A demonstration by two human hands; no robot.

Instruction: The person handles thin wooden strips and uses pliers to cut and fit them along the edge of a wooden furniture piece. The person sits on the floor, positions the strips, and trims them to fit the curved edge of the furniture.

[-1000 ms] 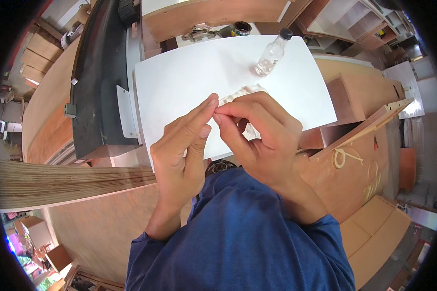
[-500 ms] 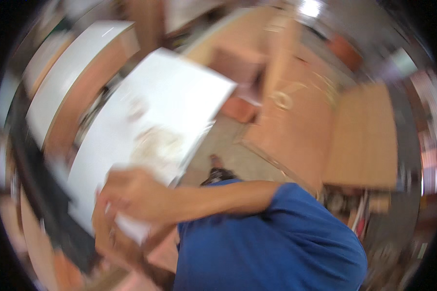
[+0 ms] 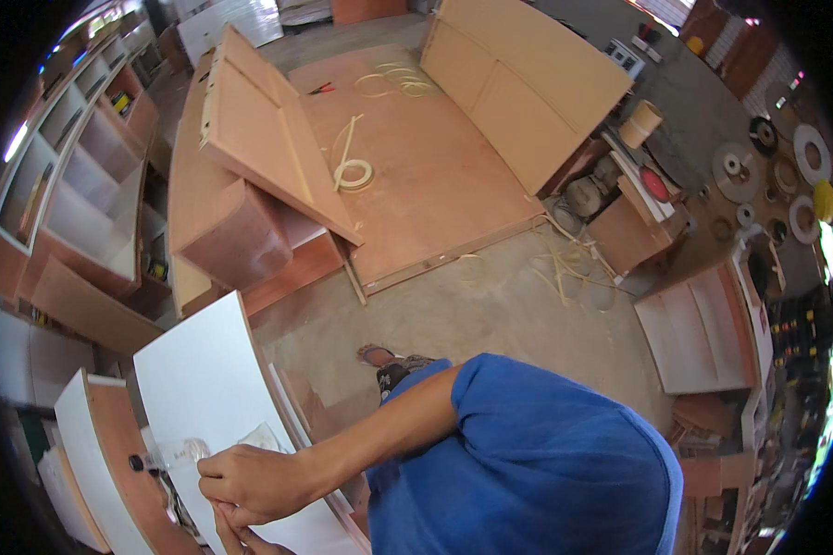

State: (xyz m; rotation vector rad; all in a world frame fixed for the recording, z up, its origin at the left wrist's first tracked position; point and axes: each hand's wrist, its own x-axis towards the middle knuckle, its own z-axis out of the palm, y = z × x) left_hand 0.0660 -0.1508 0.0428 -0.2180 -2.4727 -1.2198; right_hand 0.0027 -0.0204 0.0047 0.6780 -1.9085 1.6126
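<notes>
My right hand [image 3: 257, 483] is closed with its fingers curled, over a white panel [image 3: 194, 370] at the lower left. Just below it, at the picture's lower edge, my left hand [image 3: 241, 538] shows only in part, its fingers pinched together against the right one. Whatever the fingers hold is hidden. A clear bottle [image 3: 174, 453] with a black cap [image 3: 136, 462] lies beyond my right hand. Some clear, crumpled-looking plastic [image 3: 265, 437] shows just behind the knuckles on the panel.
A large brown board [image 3: 398, 185] lies ahead, bearing a roll of pale edging strip [image 3: 353, 175] and red-handled pliers [image 3: 322, 89]. A cabinet door-like panel [image 3: 278, 139] leans at its left, a tan panel [image 3: 528, 83] at its right. Open shelving [image 3: 699, 328] stands right.
My view has swung, so the brown boards now appear ahead and the white panel at lower left. Both hands stay together, lower in the picture; the blur has cleared.
</notes>
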